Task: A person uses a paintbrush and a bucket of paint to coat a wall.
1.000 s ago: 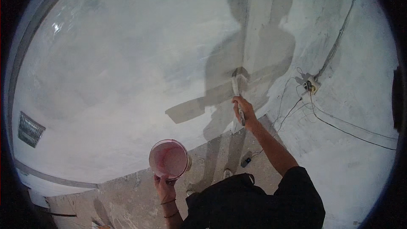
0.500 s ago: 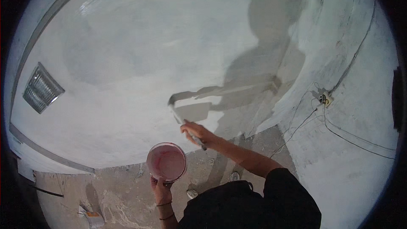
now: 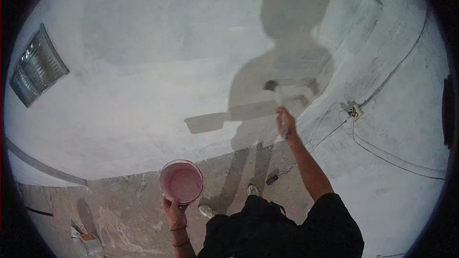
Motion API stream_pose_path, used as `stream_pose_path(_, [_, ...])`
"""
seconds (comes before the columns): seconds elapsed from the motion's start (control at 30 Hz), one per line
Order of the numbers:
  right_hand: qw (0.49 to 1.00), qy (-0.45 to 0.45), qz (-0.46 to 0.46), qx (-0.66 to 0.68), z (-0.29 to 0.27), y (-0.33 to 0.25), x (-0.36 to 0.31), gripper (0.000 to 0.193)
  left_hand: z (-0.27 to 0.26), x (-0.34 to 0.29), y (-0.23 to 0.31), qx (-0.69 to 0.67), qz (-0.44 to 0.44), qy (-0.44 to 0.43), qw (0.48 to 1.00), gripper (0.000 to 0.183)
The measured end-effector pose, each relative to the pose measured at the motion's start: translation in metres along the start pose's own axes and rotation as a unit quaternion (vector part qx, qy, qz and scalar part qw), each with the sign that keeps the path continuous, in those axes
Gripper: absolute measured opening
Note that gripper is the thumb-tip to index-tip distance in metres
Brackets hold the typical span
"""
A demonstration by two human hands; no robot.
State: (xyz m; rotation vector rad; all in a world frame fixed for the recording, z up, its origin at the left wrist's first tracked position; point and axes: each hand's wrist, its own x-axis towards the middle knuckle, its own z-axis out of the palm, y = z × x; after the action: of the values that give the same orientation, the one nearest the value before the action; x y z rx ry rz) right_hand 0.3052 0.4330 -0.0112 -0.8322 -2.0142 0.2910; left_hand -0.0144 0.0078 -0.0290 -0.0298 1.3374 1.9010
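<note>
My left hand [image 3: 176,214] grips a pinkish bucket [image 3: 181,182] by its near side. Its mouth faces up and pale pink shows inside. My right hand [image 3: 285,118] is closed round the handle of a paintbrush [image 3: 279,97], whose dark head points up and to the left. The brush head lies over the whitish wall [image 3: 143,95], within my shadow. Whether the bristles touch the wall, I cannot tell.
An electrical socket [image 3: 354,112] with loose cables hangs on the right wall. A dark plug-like piece [image 3: 272,179] lies on the floor by my feet. A glazed window panel [image 3: 39,67] sits at left. A white-and-orange container [image 3: 88,240] stands on the floor, lower left.
My right hand has swung the brush rightward and up across the wall, into my shadow. The bucket stays in my left hand, shifted slightly left in view. The whole view has turned a little.
</note>
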Motion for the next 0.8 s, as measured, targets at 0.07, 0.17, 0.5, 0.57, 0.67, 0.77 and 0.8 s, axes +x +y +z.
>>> stream_pose_path(0.07, [0.994,0.021,0.100,-0.025,-0.032,0.017,0.005,0.017,-0.003,0.003,-0.004,0.019,-0.009,-0.001,1.000,0.045])
stream_pose_path(0.17, [0.992,0.043,0.091,-0.075,-0.072,0.028,0.005,0.016,-0.001,0.005,-0.022,-0.009,0.023,0.003,1.000,0.045])
stream_pose_path(0.5, [0.992,0.060,0.065,-0.090,-0.119,0.129,0.009,0.019,0.094,-0.024,-0.101,-0.047,0.068,0.031,0.996,0.051])
stream_pose_path(0.57, [1.000,0.018,-0.002,0.013,-0.109,0.124,0.015,0.022,0.118,-0.028,-0.116,-0.040,0.076,0.029,0.996,0.051])
stream_pose_path(0.67, [0.985,-0.088,0.050,0.143,-0.082,0.101,0.019,0.024,0.152,-0.040,-0.124,-0.037,0.075,0.015,0.996,0.051])
stream_pose_path(0.77, [0.975,-0.105,0.069,0.184,-0.034,0.053,0.017,0.030,0.188,-0.056,-0.128,-0.021,0.072,-0.010,0.997,0.052])
stream_pose_path(0.8, [0.908,-0.166,0.123,0.365,-0.021,0.030,0.014,0.029,0.193,-0.060,-0.130,-0.023,0.072,-0.011,0.997,0.052])
